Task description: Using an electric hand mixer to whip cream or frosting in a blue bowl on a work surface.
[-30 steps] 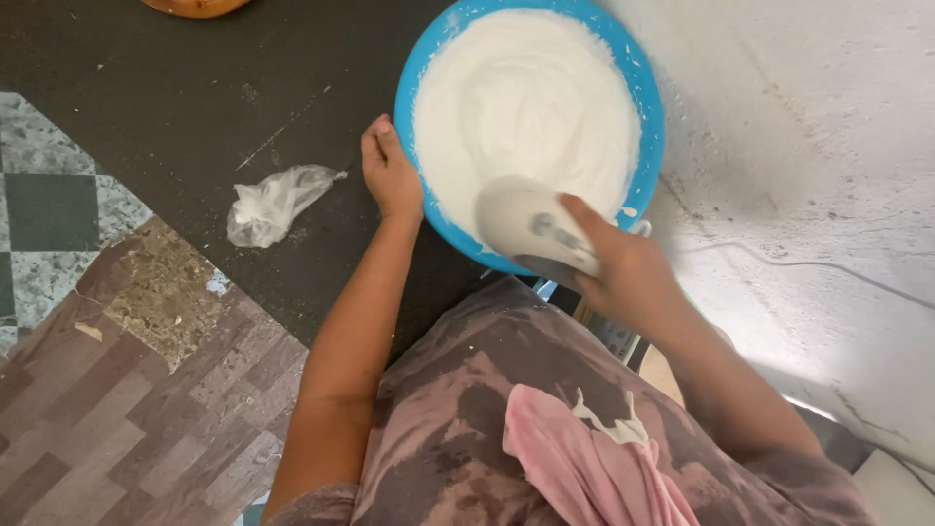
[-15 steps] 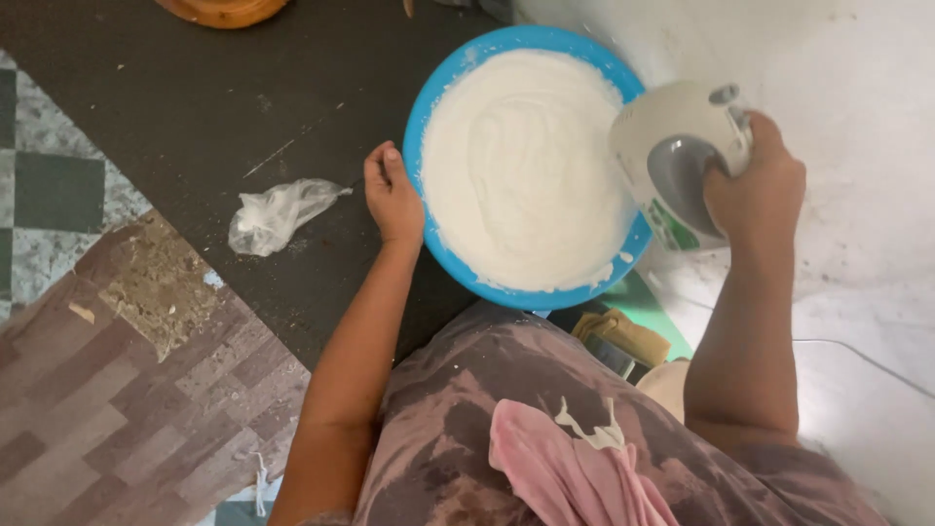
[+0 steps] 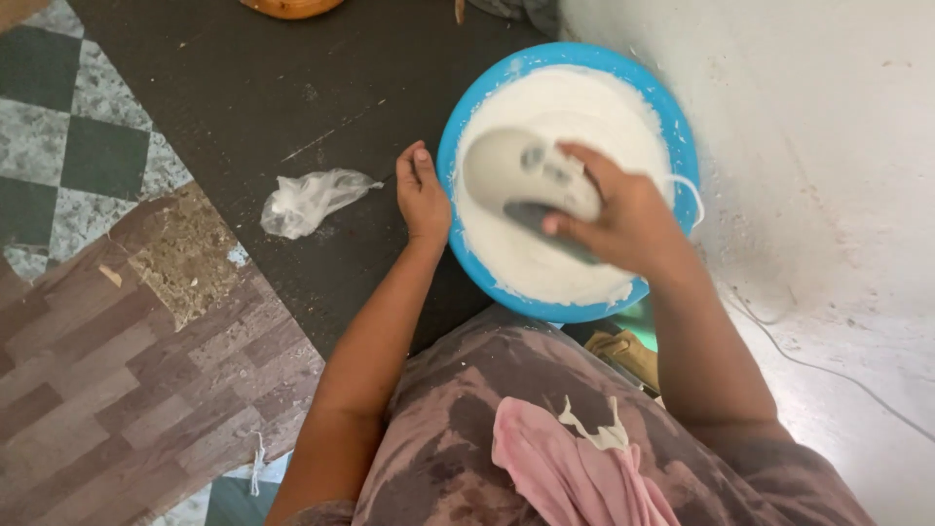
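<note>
The right hand [image 3: 628,219] has its grip wrapped around the handle of a white mixer [image 3: 521,175], held over a blue bowl [image 3: 672,117]. The mixer and hand are blurred, and the beaters cannot be seen. The bowl is nearly full of thick white batter [image 3: 594,107], with smears of it on the inner wall and rim. A thin white cord [image 3: 687,190] loops off the mixer at the bowl's right rim.

The left hand [image 3: 422,195] rests against the bowl's left outer wall, fingers together and laid flat on the rim's side, holding nothing else.

The bowl stands on a dark floor mat [image 3: 243,97], close to the mat's right edge where it meets a pale wall [image 3: 808,117]. A crumpled clear bag [image 3: 312,200] lies on the mat left of the left hand, near it but apart. An orange-brown round thing [image 3: 292,7] shows at the mat's far edge, cut off by the frame. Past the mat's left edge lie checked tiles [image 3: 68,117] and wood-pattern flooring [image 3: 127,390]. A pink cloth [image 3: 565,468] lies on the person's lap.
</note>
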